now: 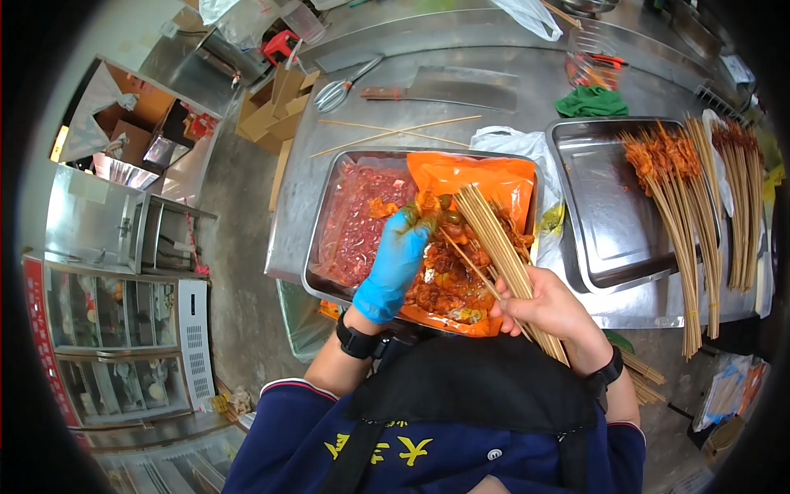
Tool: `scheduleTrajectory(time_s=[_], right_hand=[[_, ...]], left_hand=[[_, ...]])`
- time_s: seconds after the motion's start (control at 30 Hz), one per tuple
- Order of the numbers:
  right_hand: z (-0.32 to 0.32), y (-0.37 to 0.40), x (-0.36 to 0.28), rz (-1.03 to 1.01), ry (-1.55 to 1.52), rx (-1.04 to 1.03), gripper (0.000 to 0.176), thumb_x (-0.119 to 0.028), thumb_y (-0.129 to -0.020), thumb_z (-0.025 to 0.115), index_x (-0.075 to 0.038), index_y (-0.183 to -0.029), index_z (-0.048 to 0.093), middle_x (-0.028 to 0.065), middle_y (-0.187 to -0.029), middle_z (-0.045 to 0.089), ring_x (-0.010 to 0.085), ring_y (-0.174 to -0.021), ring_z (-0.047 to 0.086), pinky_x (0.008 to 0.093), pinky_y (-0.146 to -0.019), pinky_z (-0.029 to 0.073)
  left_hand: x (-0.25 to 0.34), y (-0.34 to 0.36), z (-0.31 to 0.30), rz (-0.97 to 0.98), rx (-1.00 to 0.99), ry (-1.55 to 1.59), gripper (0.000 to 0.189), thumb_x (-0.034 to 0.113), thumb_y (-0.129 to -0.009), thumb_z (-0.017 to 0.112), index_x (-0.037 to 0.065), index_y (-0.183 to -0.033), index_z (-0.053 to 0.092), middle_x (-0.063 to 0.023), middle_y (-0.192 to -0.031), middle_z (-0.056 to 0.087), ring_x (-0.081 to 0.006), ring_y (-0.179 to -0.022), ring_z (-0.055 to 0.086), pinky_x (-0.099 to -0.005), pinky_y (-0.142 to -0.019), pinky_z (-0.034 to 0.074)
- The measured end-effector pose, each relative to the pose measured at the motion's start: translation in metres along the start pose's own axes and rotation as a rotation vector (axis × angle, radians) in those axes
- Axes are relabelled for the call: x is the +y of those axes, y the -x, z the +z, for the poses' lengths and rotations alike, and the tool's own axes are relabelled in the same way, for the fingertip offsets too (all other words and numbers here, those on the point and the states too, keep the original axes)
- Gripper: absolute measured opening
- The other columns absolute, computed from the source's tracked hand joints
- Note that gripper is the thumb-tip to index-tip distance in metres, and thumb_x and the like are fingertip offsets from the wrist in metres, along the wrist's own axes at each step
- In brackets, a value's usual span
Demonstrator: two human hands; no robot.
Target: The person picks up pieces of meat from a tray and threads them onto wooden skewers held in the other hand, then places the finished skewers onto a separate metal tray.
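Note:
My left hand (393, 262), in a blue glove stained with sauce, pinches a piece of marinated meat (426, 202) over the metal tray (327, 284). Bare, my right hand (539, 306) grips a thick bundle of bamboo skewers (506, 247). One single skewer (471, 262) sits apart from the bundle between its thumb and fingers, its far end close to my gloved fingertips. Beneath both hands lies an opened orange bag (481, 177) of saucy red marinated meat (440, 284). A clear bag of raw red meat (362, 216) fills the tray's left side.
To the right, a second metal tray (605, 239) bears loaded skewers (662, 160), with more skewers (741, 165) beside it. Behind lie a cleaver (465, 89), scissors (350, 82), loose skewers (395, 133) and a green cloth (591, 101). A glass-door fridge (115, 337) stands left.

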State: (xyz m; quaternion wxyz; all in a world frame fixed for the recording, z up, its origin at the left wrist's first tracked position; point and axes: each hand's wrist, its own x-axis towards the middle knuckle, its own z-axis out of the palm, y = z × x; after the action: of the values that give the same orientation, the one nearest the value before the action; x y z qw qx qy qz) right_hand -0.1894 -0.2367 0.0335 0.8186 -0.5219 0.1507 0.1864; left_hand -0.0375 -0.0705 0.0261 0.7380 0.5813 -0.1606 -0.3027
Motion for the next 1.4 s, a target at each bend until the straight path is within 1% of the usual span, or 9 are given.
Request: scheduleTrajectory(time_s=[0.07,0.13,0.27,0.4,0.47,0.57,0.8,0.97,1.4], right_hand=[[0.001,0.000,0.000,-0.001,0.006,-0.003,0.022,0.002,-0.076,0.050,0.001,-0.097,0.044,0.0111,-0.079,0.057,0.0132,-0.058,0.058,0.0236,-0.050,0.049],[0.001,0.002,-0.002,0.003,-0.013,0.014,0.023,0.002,-0.075,0.051,0.001,-0.097,0.045,0.0116,-0.079,0.058,0.0140,-0.059,0.059,0.0238,-0.050,0.049],[0.002,0.003,-0.001,0.003,-0.028,0.033,0.023,0.003,-0.074,0.051,0.000,-0.097,0.046,0.0124,-0.079,0.059,0.0151,-0.061,0.060,0.0241,-0.050,0.049],[0.001,0.002,0.001,0.005,-0.061,0.063,0.024,0.003,-0.073,0.052,0.000,-0.096,0.047,0.0130,-0.080,0.059,0.0158,-0.062,0.061,0.0246,-0.050,0.049],[0.001,0.002,0.001,0.004,-0.065,0.062,0.024,0.003,-0.073,0.052,0.000,-0.096,0.047,0.0129,-0.080,0.059,0.0158,-0.062,0.061,0.0246,-0.050,0.049],[0.003,0.002,0.001,0.012,-0.052,0.066,0.024,0.003,-0.073,0.052,0.000,-0.096,0.047,0.0125,-0.079,0.059,0.0155,-0.062,0.061,0.0244,-0.050,0.049],[0.007,0.003,-0.003,0.027,-0.017,0.078,0.023,0.003,-0.074,0.052,0.000,-0.096,0.046,0.0107,-0.079,0.059,0.0143,-0.063,0.061,0.0229,-0.051,0.048],[0.010,0.003,-0.003,0.028,-0.004,0.102,0.022,0.003,-0.074,0.053,0.000,-0.095,0.047,0.0108,-0.079,0.059,0.0139,-0.063,0.060,0.0227,-0.051,0.047],[0.009,0.004,-0.001,0.021,-0.030,0.123,0.022,0.002,-0.075,0.054,0.000,-0.096,0.049,0.0114,-0.079,0.059,0.0131,-0.062,0.059,0.0224,-0.052,0.047]], left_hand=[[-0.008,-0.003,-0.008,0.083,0.035,0.045,0.031,0.005,-0.084,0.045,-0.003,-0.114,0.048,-0.0077,-0.107,0.056,-0.0146,-0.095,0.054,-0.0284,-0.084,0.043],[-0.008,-0.009,-0.016,0.153,0.096,-0.028,0.030,0.016,-0.088,0.045,-0.002,-0.112,0.050,-0.0109,-0.107,0.057,-0.0178,-0.096,0.056,-0.0312,-0.085,0.044],[0.013,-0.004,-0.013,0.068,0.076,0.076,0.030,0.020,-0.090,0.042,0.000,-0.111,0.051,-0.0105,-0.108,0.056,-0.0196,-0.098,0.056,-0.0311,-0.085,0.045],[0.016,0.000,-0.008,0.065,0.059,0.227,0.029,0.018,-0.090,0.041,0.001,-0.111,0.051,-0.0102,-0.108,0.056,-0.0192,-0.098,0.055,-0.0305,-0.084,0.045],[0.011,-0.002,-0.011,-0.027,0.081,0.378,0.028,0.017,-0.090,0.042,0.001,-0.111,0.051,-0.0103,-0.109,0.056,-0.0196,-0.098,0.056,-0.0312,-0.084,0.046],[0.005,-0.007,-0.015,-0.011,0.142,0.258,0.027,0.014,-0.087,0.048,0.000,-0.110,0.051,-0.0084,-0.102,0.059,-0.0181,-0.090,0.059,-0.0305,-0.077,0.049],[0.017,-0.005,0.001,-0.067,0.144,0.372,0.025,0.008,-0.086,0.047,-0.001,-0.108,0.051,-0.0095,-0.102,0.059,-0.0181,-0.090,0.059,-0.0295,-0.077,0.049],[0.016,-0.006,-0.006,0.015,0.241,0.334,0.024,0.005,-0.086,0.044,-0.001,-0.108,0.051,-0.0100,-0.099,0.059,-0.0193,-0.088,0.059,-0.0297,-0.078,0.049],[0.015,0.000,-0.006,0.010,0.126,0.411,0.028,0.015,-0.089,0.044,0.002,-0.113,0.049,-0.0113,-0.110,0.055,-0.0214,-0.098,0.056,-0.0327,-0.081,0.049]])
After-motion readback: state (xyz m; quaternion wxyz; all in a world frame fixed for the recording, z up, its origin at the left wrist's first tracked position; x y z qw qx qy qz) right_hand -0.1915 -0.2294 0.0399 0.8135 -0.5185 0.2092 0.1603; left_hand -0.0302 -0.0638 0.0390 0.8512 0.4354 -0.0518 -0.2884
